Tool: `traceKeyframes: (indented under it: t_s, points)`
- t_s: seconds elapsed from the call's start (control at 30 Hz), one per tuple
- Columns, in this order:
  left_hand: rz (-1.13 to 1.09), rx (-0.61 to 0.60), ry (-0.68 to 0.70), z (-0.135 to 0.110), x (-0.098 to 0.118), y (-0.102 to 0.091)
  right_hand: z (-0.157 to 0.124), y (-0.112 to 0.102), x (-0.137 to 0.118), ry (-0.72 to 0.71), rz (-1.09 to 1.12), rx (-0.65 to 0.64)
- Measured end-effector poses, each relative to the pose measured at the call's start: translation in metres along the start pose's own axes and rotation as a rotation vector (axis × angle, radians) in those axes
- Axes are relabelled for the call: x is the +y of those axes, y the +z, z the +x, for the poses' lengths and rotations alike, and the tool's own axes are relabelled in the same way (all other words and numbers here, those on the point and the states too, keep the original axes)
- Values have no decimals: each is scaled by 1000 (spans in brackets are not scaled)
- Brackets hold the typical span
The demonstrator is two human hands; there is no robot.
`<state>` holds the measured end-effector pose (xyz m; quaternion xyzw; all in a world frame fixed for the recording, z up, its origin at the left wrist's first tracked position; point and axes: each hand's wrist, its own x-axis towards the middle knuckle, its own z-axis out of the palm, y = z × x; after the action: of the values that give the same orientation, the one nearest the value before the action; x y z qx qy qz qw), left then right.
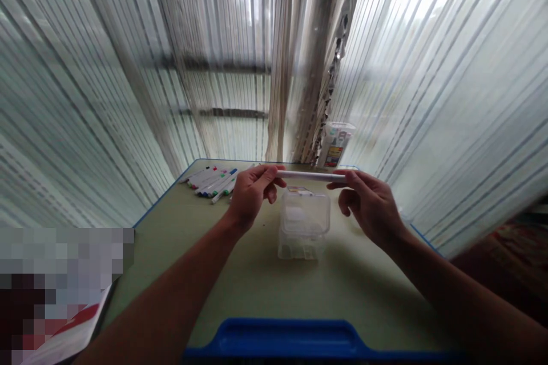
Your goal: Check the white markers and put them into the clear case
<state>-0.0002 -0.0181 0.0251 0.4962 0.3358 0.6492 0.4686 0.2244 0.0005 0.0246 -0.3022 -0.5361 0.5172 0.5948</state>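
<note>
A white marker pen (309, 175) is held level above the green table (240, 279). My left hand (252, 191) pinches its left end between thumb and fingers. My right hand (368, 200) pinches its right end. Just below the pen a clear plastic box (305, 222) with its lid on stands on the table, between my two hands. Several more markers (212, 181) with coloured caps lie side by side at the table's far left.
A white container with a printed label (336, 145) stands at the far edge by the striped curtains (428, 96). The table has a blue rim and a blue handle (291, 337) at the near edge. Paper with red print (72, 333) lies at the lower left.
</note>
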Motion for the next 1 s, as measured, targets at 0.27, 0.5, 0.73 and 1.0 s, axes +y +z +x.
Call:
traceKeyframes:
  t_s: [0.27, 0.5, 0.73, 1.0]
  points:
    - [161, 35, 61, -1, 0, 1, 2, -2, 5, -26, -23, -1]
    - [231, 23, 49, -2, -3, 0, 1, -3, 8, -86, -141, -28]
    - [214, 18, 36, -1, -6, 0, 0, 2, 6, -71, -181, -24]
    - [202, -2, 37, -2, -3, 1, -3, 0, 4, -64, -200, -45]
